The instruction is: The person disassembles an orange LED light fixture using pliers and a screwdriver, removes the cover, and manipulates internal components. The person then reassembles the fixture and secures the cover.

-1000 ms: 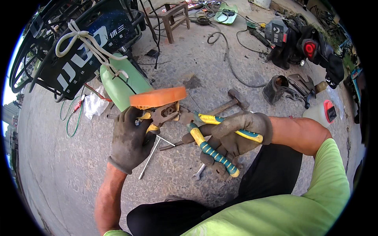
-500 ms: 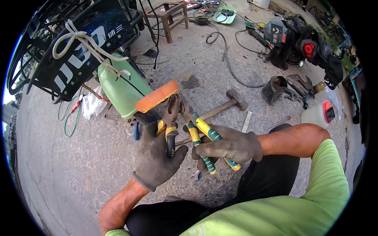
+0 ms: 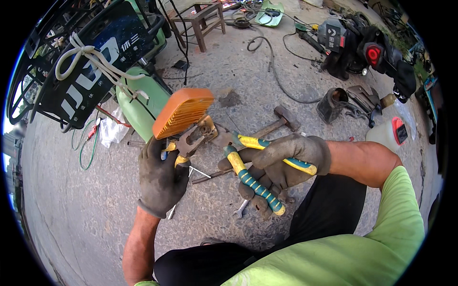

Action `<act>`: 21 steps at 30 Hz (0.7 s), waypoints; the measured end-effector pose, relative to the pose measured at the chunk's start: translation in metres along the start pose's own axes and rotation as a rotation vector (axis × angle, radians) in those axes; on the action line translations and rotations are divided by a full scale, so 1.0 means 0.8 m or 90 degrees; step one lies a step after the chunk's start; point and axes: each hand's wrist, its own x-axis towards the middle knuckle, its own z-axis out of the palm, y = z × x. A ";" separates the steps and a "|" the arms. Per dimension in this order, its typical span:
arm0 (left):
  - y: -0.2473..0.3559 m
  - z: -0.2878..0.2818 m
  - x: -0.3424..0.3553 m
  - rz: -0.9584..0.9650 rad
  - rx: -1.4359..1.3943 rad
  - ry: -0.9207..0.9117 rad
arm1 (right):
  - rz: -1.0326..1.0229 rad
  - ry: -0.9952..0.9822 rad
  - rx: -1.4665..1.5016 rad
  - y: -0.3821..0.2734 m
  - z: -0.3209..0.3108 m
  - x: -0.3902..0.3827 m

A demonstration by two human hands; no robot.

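Observation:
My gloved left hand (image 3: pixel 162 181) is closed round yellow-and-black pliers (image 3: pixel 182 161), whose jaws are at a small metal bracket (image 3: pixel 208 127). Above them an orange reflector (image 3: pixel 186 113) is tilted so its ribbed inside shows; how it joins the bracket is hard to make out. With my gloved right hand (image 3: pixel 293 155) I hold green-and-yellow pliers (image 3: pixel 257 189), their handles spread wide and their jaws next to the bracket. On the concrete below lie a hammer (image 3: pixel 287 119), partly behind the right pliers, and an open-ended wrench (image 3: pixel 240 209).
At the left stands a vehicle's dark rear panel (image 3: pixel 90 81) with white rope, above a pale green fender (image 3: pixel 136 112). A wooden stool (image 3: pixel 198 21) is farther back. To the right are a black boot-shaped part (image 3: pixel 331 107), a whitish jug (image 3: pixel 381 136) and a red tail light (image 3: pixel 373 55).
The reflector has turned to show its ribbed inside. My left hand has shifted left, and the right pliers' handles have spread much wider.

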 end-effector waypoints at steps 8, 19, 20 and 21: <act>-0.004 -0.005 0.000 0.012 0.004 -0.014 | -0.003 0.015 -0.057 0.000 0.006 -0.001; 0.045 0.007 -0.015 -0.102 -0.269 -0.071 | -0.077 0.178 -0.498 0.022 0.009 0.010; 0.056 -0.001 -0.015 -0.131 -0.339 -0.128 | -0.164 0.211 -0.654 0.030 0.002 0.013; 0.065 -0.010 -0.013 -0.243 -0.436 -0.237 | -0.210 0.252 -0.788 0.038 -0.004 0.017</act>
